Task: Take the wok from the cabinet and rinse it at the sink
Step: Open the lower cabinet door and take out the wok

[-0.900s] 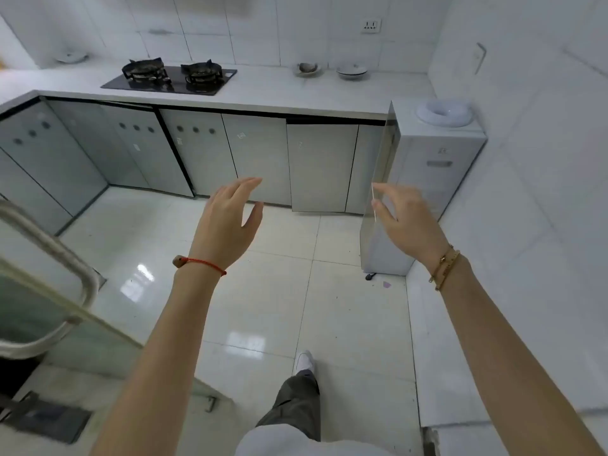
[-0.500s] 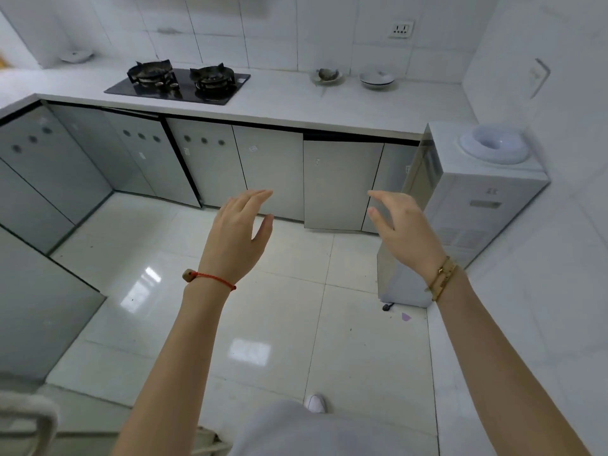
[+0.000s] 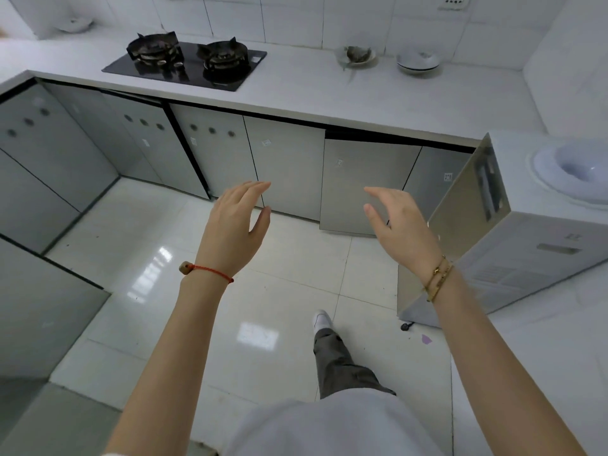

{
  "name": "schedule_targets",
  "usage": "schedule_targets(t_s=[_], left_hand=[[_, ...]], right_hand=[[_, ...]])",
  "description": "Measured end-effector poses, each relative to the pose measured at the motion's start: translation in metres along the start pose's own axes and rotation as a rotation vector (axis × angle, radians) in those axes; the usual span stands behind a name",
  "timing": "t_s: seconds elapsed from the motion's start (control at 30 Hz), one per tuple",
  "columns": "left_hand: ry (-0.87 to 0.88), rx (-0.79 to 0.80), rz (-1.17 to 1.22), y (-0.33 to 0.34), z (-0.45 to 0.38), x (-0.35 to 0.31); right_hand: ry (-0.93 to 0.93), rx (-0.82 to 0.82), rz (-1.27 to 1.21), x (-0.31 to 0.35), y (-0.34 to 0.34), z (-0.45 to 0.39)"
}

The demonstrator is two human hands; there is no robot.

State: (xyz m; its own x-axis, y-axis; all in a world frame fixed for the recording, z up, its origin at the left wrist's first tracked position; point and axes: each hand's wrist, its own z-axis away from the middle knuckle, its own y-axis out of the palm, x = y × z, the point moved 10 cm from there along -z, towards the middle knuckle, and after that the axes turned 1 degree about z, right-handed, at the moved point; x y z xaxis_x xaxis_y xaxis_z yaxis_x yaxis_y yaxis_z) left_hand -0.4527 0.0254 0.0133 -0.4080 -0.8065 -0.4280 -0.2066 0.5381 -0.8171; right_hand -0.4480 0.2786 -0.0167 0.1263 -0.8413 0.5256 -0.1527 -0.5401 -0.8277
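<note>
Head view shows no wok anywhere; the grey cabinet doors (image 3: 286,166) under the counter (image 3: 329,90) hide whatever is behind them, though one door (image 3: 365,185) to the right of the middle hangs crooked, its top edge dropped away from the dark strip beneath the counter lip. No sink can be made out either.

Both hands are raised in the air in front of those doors, touching nothing. On the left hand (image 3: 235,225) the fingers (image 3: 255,187) are nearly straight and loosely together, thumb set apart; a red cord bracelet (image 3: 210,271) circles that wrist. On the right hand (image 3: 401,225) the fingers (image 3: 378,192) are relaxed and slightly bent, holding nothing, with gold bracelets (image 3: 439,278) at the wrist.

On the counter sits a black two-burner gas stove (image 3: 187,62), and farther right, near the tiled wall, a small dish (image 3: 355,55) and a covered bowl (image 3: 418,60). Another shallow dish (image 3: 74,24) rests at the far left corner. A white water dispenser (image 3: 526,245) stands on the floor (image 3: 289,291) at the right, just beside the right forearm. Below, one leg in grey trousers ends in a white shoe (image 3: 321,319) on the glossy tiles.
</note>
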Motion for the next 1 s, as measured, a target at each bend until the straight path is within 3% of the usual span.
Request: schedule_targets(t_s=[0.57,1.0], left_hand=[[-0.021,-0.009,-0.029,0.06,-0.272,0.099],[0.122,0.121,0.065,0.142,-0.468,0.189]], right_hand=[[-0.031,0.045,-0.073,-0.038,0.045,-0.299],[0.162,-0.01,-0.063,-0.081,0.094,-0.471]])
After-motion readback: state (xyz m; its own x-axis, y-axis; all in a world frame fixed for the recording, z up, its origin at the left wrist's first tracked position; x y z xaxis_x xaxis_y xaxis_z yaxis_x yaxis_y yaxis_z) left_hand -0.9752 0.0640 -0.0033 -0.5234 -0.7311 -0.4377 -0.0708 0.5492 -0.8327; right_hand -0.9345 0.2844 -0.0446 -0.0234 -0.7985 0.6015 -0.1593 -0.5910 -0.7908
